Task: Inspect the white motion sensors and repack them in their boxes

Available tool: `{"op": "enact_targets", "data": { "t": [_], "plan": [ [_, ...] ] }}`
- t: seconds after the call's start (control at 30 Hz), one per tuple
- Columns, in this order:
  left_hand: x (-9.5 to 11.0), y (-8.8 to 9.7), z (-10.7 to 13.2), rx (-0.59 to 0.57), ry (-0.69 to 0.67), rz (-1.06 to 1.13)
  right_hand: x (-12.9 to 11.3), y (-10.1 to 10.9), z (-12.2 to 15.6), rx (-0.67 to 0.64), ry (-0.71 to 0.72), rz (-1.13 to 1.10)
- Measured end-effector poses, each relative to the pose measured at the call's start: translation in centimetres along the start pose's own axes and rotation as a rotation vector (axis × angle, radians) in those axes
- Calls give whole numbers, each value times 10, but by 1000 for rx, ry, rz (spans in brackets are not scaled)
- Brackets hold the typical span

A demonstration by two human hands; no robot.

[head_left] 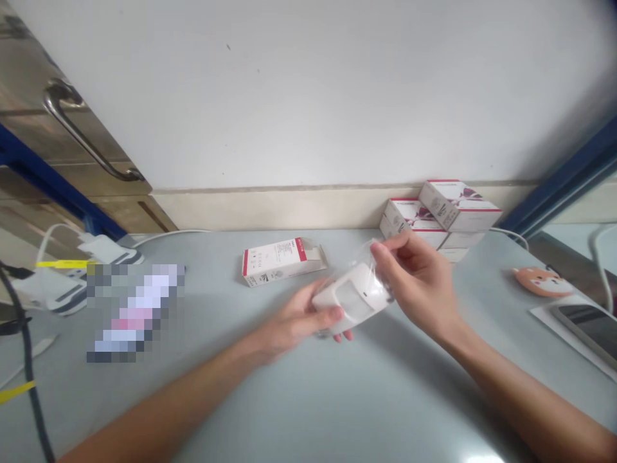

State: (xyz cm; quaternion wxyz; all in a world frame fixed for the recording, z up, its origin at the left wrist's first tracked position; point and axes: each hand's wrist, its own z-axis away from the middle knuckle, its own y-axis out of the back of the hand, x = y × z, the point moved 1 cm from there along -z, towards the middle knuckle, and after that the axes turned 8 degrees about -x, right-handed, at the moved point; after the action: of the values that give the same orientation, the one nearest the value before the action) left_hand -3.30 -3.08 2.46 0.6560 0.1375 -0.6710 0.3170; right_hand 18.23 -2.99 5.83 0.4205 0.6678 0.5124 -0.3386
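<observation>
A white motion sensor [351, 299] with a rounded window sits in a clear plastic bag [362, 256], held above the grey table. My left hand [301, 315] is closed round its left end, thumb on the front face and fingertips showing below. At the sensor's upper right end, my right hand [424, 280] pinches the plastic between thumb and fingers. Behind my left hand lies a white and red carton [274, 262], its right end flap open. What is inside that carton cannot be seen.
Several similar cartons [457, 215] are stacked at the back right against the wall. An orange animal-face item [540, 281] and a phone [588, 326] lie at the right. A pixelated object [139, 308], white plugs [72, 289] and a black cable [27, 360] are at the left.
</observation>
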Motion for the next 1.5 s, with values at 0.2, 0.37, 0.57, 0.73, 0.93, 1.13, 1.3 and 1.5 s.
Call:
{"op": "enact_targets", "data": {
  "t": [0.2, 0.37, 0.57, 0.73, 0.93, 1.13, 1.3, 1.5],
  "plan": [
    [-5, 0, -3, 44, -6, -18, 3, 12, 4, 200, 369, 424],
    [-1, -2, -1, 64, 55, -73, 7, 25, 1, 447, 583, 638],
    [0, 1, 3, 222, 154, 16, 6, 46, -17, 779, 677, 642],
    [1, 5, 3, 212, 90, 258, 9, 45, -18, 759, 723, 631],
    [4, 7, 1, 230, 34, 336, 51, 16, -17, 387, 347, 472],
    [0, 8, 1, 231, -5, 333, 62, 19, -19, 328, 195, 430],
    [-5, 11, 0, 198, -13, 363, 57, 17, -18, 186, 140, 462],
    [-6, 12, -4, 168, -40, 451, 66, -1, -8, -20, 64, 632]
  ]
}}
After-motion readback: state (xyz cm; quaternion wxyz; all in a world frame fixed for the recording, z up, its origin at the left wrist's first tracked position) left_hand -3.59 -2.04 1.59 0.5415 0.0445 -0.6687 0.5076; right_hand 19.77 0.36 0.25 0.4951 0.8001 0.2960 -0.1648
